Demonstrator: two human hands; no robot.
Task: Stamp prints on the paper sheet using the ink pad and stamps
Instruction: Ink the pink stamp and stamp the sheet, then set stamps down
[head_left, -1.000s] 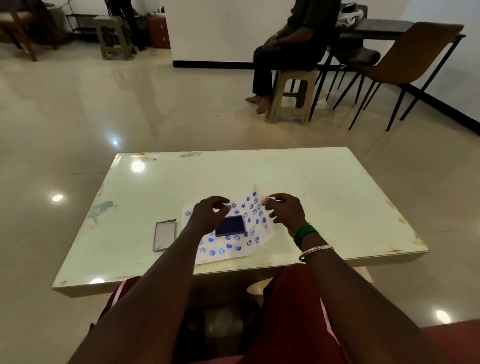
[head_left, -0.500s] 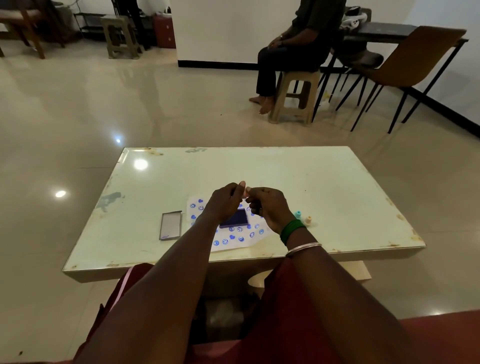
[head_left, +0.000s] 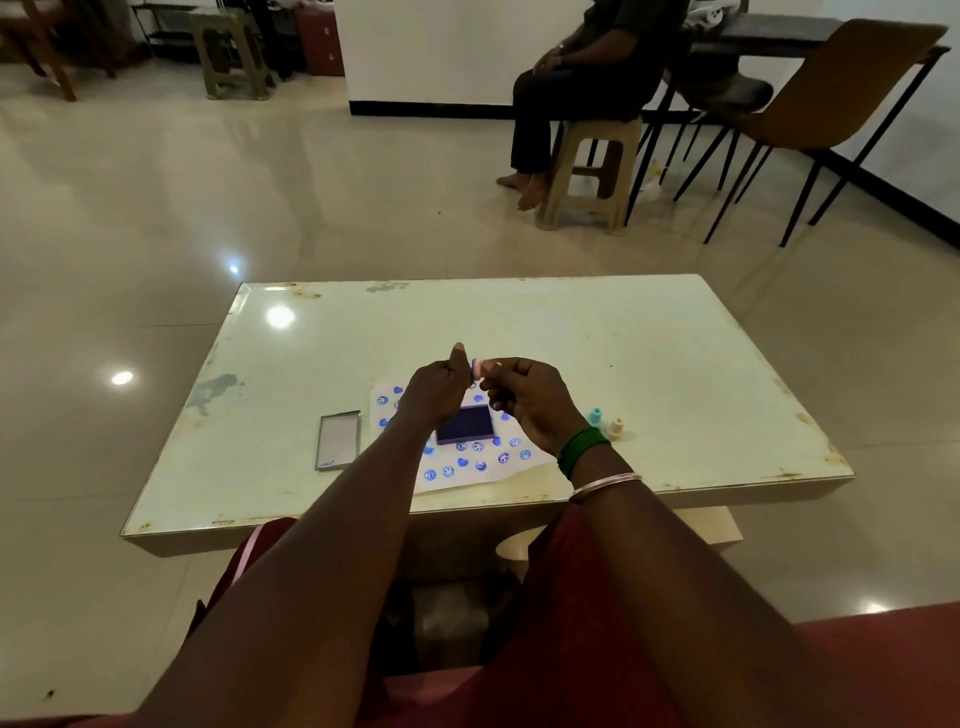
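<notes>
Both hands raised above the paper sheet (head_left: 470, 470), meeting over its far edge. Right hand (head_left: 530, 402) pinching a small pink stamp (head_left: 479, 367) at the fingertips; left hand (head_left: 436, 389) curled right against it, thumb up, seemingly touching the stamp's left end, though too small to tell whether actually gripping it. Directly beneath the pinch, on the sheet: the open ink pad (head_left: 466, 423), dark blue face up. Around the pad, many round blue prints and a few hearts on the sheet. Left of the grip and lower, flat on the pale table (head_left: 649, 353): the pad's lid (head_left: 337, 440), apart from the sheet. Right of the grip, just past the right wrist: a teal stamp (head_left: 595, 417) and a cream stamp (head_left: 616, 427), both upright, side by side.
</notes>
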